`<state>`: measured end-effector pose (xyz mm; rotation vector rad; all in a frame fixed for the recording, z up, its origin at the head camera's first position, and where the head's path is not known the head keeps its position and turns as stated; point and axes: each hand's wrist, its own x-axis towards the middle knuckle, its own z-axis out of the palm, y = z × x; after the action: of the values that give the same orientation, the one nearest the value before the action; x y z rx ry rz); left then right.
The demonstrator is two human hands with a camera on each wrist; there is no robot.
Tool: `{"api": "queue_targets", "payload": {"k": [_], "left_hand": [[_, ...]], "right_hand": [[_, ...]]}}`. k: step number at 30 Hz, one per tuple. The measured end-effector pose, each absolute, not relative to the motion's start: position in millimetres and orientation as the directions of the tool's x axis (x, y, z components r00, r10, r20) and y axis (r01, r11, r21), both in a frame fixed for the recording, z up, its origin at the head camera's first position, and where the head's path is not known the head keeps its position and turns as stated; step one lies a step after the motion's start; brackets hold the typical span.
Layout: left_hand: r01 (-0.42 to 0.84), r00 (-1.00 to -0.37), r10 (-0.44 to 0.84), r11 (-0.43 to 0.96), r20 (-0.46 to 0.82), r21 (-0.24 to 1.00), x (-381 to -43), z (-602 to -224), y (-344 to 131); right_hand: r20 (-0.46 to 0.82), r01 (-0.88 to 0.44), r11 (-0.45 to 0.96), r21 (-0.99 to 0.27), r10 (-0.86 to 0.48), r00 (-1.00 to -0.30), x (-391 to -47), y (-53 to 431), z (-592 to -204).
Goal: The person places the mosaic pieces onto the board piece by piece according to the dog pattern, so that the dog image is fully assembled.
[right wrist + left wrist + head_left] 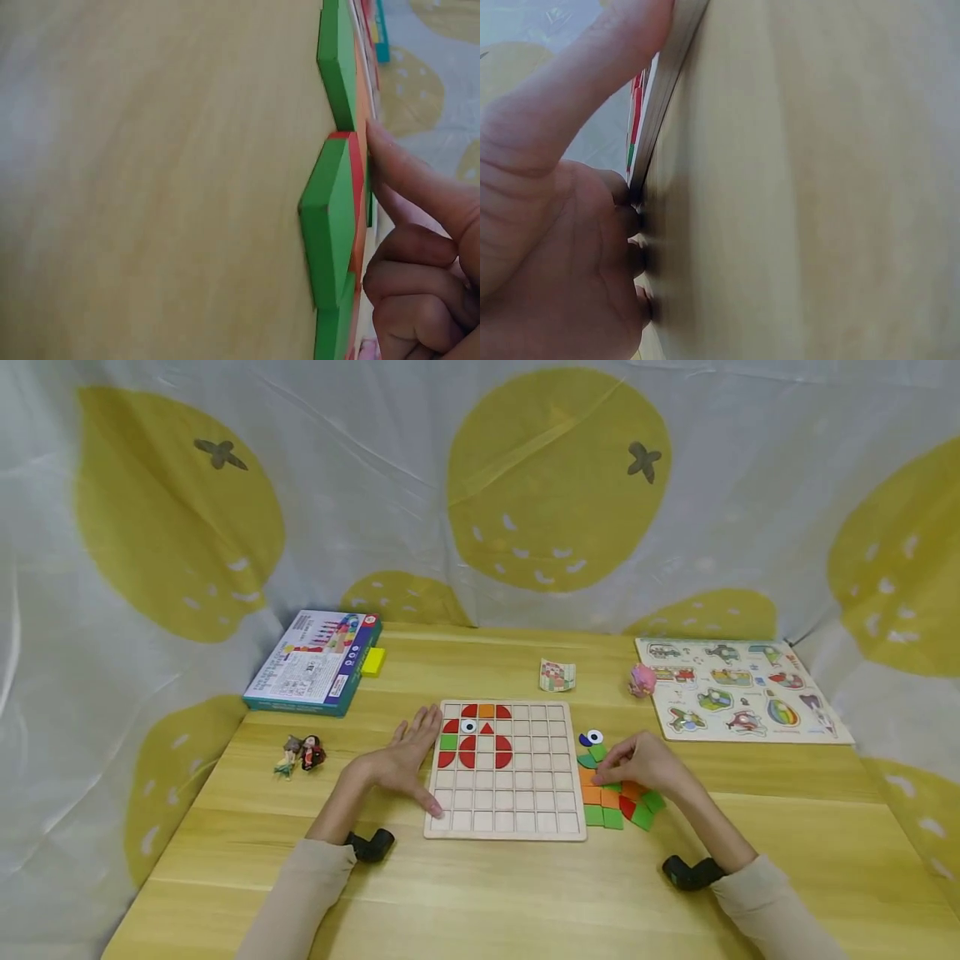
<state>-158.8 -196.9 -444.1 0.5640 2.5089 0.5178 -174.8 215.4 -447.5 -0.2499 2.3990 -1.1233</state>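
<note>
My left hand [405, 764] lies spread at the left edge of a wooden grid board [525, 802]. Its thumb rests on the lower left corner, and the fingertips touch the upper left edge. Red tiles [503, 752], an orange square, a green square and a white eye disc [468, 726] sit in the upper left cells. To the right of the board, my right hand [641, 766] pinches an orange square tile [587, 777] with thumb and index finger, the other fingers curled. Green tiles [330, 217] and a red one [627, 807] lie loose below that hand.
A boxed set [315, 660] with a yellow block [372, 662] stands at back left, two small figurines [300, 755] in front. Behind the board lies a pattern card [557, 676]. A pink toy [642, 680] touches a picture puzzle board [742, 693] at back right. Blue and white eye pieces [594, 737] lie nearby.
</note>
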Motion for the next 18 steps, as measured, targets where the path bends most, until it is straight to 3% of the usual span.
{"api": "queue_targets", "payload": {"k": [8,18], "left_hand": [[0.289,-0.79,0.481,0.839,-0.38,0.462,-162,-444,-196],[0.279,-0.787,0.473,0.846,-0.397,0.455,-159,-446,-195]], "right_hand": [[-0.344,0.078,0.652,-0.754,-0.29,-0.893,-180,231,-445],[-0.334,-0.003,0.617,-0.787,-0.429,-0.839,-173,222,-448]]}}
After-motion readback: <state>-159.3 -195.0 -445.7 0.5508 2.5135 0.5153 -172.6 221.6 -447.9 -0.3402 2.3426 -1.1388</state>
